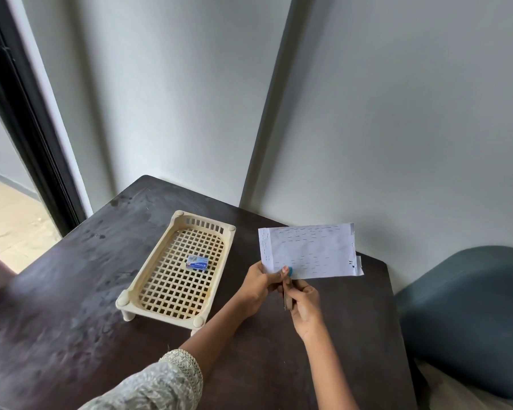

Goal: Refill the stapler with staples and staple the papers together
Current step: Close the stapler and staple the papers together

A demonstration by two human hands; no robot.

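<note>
My left hand (261, 284) pinches the lower left corner of a small stack of white papers (308, 251), held up above the dark table (71, 306). The sheets carry many rows of old staple marks. My right hand (304, 306) grips a small stapler (288, 288), its teal tip touching the papers' lower edge beside my left thumb. Most of the stapler is hidden by my fingers. A little blue staple box (197, 262) lies in the cream plastic tray (160, 276) to the left.
The tray has a lattice bottom and stands on short legs in the middle of the table. A white wall corner rises right behind the table. A blue-grey cushioned seat (471, 306) sits off the right edge. A dark door frame stands at far left.
</note>
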